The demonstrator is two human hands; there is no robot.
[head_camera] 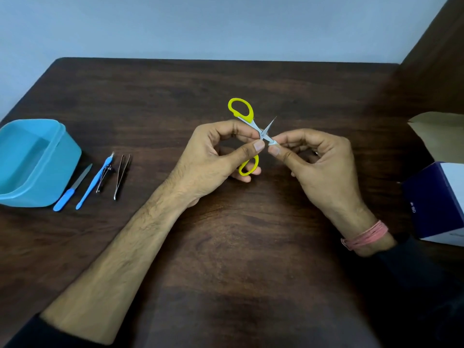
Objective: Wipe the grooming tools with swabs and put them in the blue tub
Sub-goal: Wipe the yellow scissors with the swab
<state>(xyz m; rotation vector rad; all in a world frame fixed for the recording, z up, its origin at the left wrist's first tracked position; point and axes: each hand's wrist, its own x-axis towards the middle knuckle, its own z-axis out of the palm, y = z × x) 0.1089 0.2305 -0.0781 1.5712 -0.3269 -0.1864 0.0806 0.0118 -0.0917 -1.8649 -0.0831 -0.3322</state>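
Note:
Above the middle of the table my left hand (216, 156) grips small yellow-handled scissors (241, 110) near their pivot, blades spread apart. My right hand (319, 162) pinches a small white swab (273, 143) against the lower blade beside the pivot. One blade tip points up and to the right. The blue tub (54, 162) stands at the left edge and looks empty. Beside it lie a blue-handled nail file (71, 189), a blue cuticle tool (94, 183), a nail clipper (104, 177) and metal tweezers (121, 175).
A dark blue and white box (437, 204) stands at the right edge, with a brown paper bag (439, 136) behind it. The dark wooden table (226, 247) ends at a pale wall at the back.

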